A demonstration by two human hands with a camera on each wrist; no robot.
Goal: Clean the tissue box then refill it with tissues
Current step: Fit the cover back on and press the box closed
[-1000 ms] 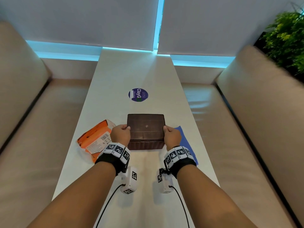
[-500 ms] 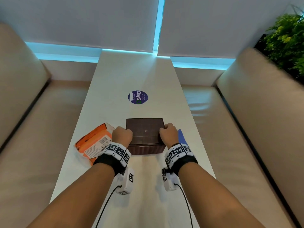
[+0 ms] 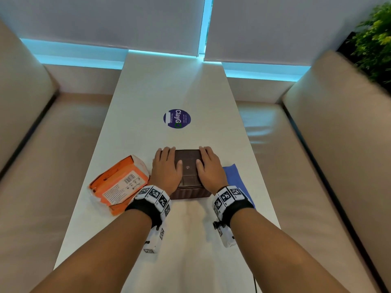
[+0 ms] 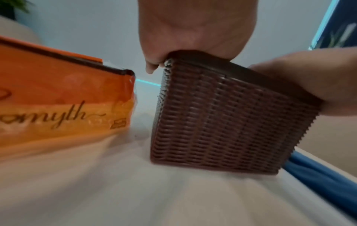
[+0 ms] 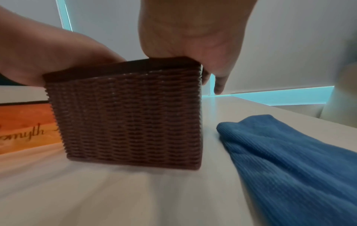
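A brown woven tissue box [image 3: 188,166] stands on the white table [image 3: 169,85] with its lid on. My left hand [image 3: 171,157] lies flat on the left half of the lid, fingers stretched to the far edge. My right hand [image 3: 204,157] lies the same way on the right half. Both thumbs point inward across the lid. In the left wrist view the palm [image 4: 197,30] presses on the box [image 4: 222,114]. The right wrist view shows the box [image 5: 131,114] under my right hand [image 5: 193,38]. An orange tissue pack [image 3: 120,182] lies left of the box. A blue cloth [image 3: 234,178] lies right of it.
A round purple sticker [image 3: 177,118] sits on the table beyond the box. Beige padded benches [image 3: 53,166] run along both long sides of the narrow table. A green plant [image 3: 374,39] stands at the far right. White blinds close off the far end.
Both hands have left the box's sides, where they gripped it, and now lie flat on its lid. The box stays between the pack and the cloth.
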